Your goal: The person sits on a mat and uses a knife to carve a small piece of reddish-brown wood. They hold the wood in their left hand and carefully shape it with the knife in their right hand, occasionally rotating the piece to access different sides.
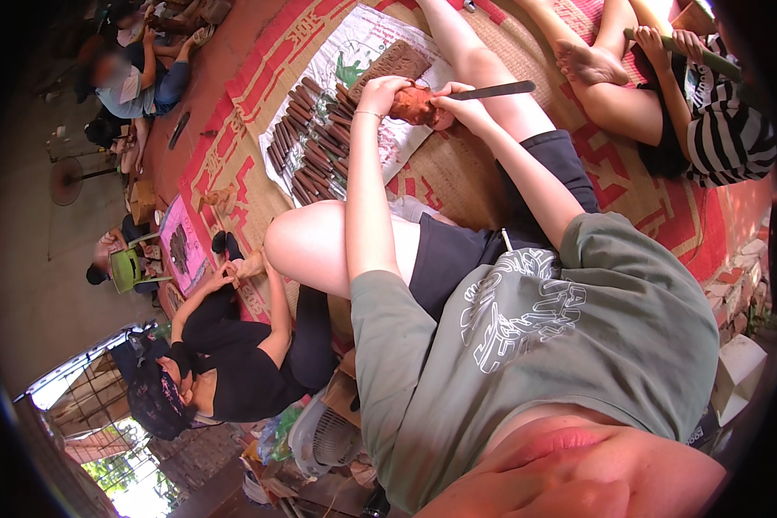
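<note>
My left hand [382, 95] is wrapped round the left side of a reddish-brown carved piece [412, 105], held above the mat between my bent legs. My right hand [460, 105] grips a flat, dark, bar-shaped tool [505, 90]. Its long, round-ended part points out to the right, while its other end is hidden by my fingers close to the carved piece. Beyond my left hand, a brown carved board [395, 63] lies on a white printed sheet [276, 164]. Many dark brown round-handled sticks [312, 138], seemingly carving tools, lie in rows on that sheet.
A red and tan woven mat [259, 78] spreads beneath everything. To the right, a person in a striped top [734, 142] holds a long green piece. At left sits a person in black [250, 380], hands round a pale wooden piece [250, 265]. A white fan [324, 436] stands behind.
</note>
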{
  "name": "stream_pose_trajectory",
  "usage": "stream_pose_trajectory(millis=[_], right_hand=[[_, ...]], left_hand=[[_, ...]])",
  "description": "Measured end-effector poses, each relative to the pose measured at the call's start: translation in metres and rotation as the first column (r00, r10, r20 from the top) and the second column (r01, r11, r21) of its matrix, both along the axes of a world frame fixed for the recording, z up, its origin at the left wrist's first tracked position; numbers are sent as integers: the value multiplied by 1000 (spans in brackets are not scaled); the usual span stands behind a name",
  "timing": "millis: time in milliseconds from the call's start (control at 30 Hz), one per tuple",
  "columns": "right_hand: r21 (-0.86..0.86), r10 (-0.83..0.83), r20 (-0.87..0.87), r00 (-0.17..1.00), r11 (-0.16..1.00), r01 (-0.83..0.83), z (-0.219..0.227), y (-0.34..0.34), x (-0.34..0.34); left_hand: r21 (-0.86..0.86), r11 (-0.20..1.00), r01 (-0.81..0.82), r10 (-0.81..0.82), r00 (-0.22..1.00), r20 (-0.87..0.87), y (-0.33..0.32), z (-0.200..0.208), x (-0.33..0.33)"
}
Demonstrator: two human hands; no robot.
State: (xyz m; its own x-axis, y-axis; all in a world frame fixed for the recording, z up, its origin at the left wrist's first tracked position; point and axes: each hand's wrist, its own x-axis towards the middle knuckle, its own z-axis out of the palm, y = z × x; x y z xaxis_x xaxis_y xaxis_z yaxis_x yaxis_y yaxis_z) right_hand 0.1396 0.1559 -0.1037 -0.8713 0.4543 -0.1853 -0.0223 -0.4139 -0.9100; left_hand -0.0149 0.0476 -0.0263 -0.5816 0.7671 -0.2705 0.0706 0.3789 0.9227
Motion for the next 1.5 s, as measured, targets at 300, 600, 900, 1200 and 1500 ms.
stream_pose_trajectory(millis=[300, 600, 900, 1200, 1500], right_hand=[[-11, -18, -5, 1000, 1000, 18, 9, -3, -1], [67, 0, -40, 999, 998, 3, 11, 1, -5], [87, -13, -30, 999, 996, 16, 13, 2, -7], [24, -14, -88, 996, 1000, 16, 6, 0, -2], [-70, -3, -20, 1000, 998, 2, 14, -1, 4]], left_hand=[[-22, 1000, 7, -7, 1000, 7, 1, 1, 1], [-24, 1000, 14, -14, 1000, 2, 2, 0, -1], [-43, 999, 10, -10, 1000, -13, 2, 0, 1], [-25, 999, 19, -20, 999, -36, 3, -1, 1], [-48, 999, 6, -8, 1000, -30, 2, 3, 5]])
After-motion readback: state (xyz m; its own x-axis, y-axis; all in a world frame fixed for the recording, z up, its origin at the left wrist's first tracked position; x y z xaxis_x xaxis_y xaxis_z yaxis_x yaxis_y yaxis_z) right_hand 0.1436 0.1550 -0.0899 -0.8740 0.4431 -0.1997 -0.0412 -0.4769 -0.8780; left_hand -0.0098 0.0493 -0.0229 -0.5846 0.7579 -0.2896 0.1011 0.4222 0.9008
